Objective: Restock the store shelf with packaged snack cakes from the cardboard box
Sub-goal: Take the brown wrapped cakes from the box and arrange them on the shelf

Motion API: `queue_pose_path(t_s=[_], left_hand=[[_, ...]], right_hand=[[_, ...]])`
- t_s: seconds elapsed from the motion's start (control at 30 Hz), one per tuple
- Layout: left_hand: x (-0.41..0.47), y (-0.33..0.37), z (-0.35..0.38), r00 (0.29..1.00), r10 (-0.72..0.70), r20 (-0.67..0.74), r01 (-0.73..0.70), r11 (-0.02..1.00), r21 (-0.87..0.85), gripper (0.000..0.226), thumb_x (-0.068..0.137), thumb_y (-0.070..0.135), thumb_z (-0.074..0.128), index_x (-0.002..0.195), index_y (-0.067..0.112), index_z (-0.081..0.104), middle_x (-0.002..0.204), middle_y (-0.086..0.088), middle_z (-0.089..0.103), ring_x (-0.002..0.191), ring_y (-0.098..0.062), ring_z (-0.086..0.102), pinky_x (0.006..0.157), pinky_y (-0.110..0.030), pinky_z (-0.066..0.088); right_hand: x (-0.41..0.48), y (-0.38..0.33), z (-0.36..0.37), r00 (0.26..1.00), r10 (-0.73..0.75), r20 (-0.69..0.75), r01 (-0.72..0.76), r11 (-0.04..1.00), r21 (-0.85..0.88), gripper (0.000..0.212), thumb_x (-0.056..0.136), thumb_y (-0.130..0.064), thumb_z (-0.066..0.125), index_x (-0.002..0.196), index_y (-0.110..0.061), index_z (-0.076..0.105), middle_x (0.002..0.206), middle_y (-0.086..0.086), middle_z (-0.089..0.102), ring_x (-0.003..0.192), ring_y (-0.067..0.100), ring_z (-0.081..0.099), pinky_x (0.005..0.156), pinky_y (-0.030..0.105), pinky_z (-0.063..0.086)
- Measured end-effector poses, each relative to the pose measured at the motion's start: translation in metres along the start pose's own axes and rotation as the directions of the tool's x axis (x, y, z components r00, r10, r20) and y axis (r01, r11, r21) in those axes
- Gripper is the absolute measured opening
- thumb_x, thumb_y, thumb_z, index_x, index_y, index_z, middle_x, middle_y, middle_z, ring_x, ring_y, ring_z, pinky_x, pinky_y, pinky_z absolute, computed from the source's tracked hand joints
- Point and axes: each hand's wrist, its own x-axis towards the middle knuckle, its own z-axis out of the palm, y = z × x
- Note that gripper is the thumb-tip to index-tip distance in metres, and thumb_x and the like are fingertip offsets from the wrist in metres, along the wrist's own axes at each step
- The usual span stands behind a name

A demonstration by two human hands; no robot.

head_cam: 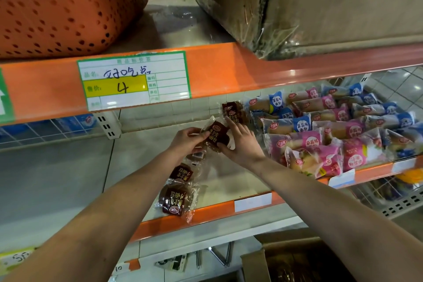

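Head | grey shelf [142,162] | tiled floor [402,84] | left hand [187,142], right hand [242,144] hold snack cake [216,136]

Dim, even indoor light; glare on the price label [134,80]; wide-angle bending and blur at the edges.

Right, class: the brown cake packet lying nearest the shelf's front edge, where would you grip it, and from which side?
Come from the front and pinch the front brown packet by its flat crimped end at the shelf lip. It lies flat, cake in the middle, so that grip probably spares the cake; another packet sits close behind.
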Motion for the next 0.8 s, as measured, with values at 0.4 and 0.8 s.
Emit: queue_pose_path(t_s=[0.4,0.8], left_hand=[[0.002,-0.001,0.022,0.958,0.277,0.077,-0.264,0.742,0.617,0.014,0.088,0.022,0.066,0.098,0.013,0.067,0.094,-0.003,0.067,0.071,-0.012,0.060,0.066,-0.024,0.050],[-0.004,-0.027,0.007,0.995,0.095,0.037,-0.064,0.305,0.950,0.069,0.088,0.045,0.056,0.146,0.027,0.023,0.155,-0.014,0.005,0.134,-0.042,0.023,0.107,-0.051,0.033]], right_hand=[[-0.002,0.008,-0.010,0.999,-0.042,0.021,0.047,0.943,-0.329,0.070,0.082,-0.039,0.063,0.142,-0.013,0.039,0.134,0.008,0.054,0.128,0.026,0.045,0.115,0.034,0.016],[0.011,0.018,-0.013,0.989,0.090,0.117,-0.013,0.846,-0.533,0.060,0.089,-0.018,0.055,0.144,-0.015,0.032,0.144,0.011,0.033,0.141,0.029,0.022,0.119,0.044,0.002]])
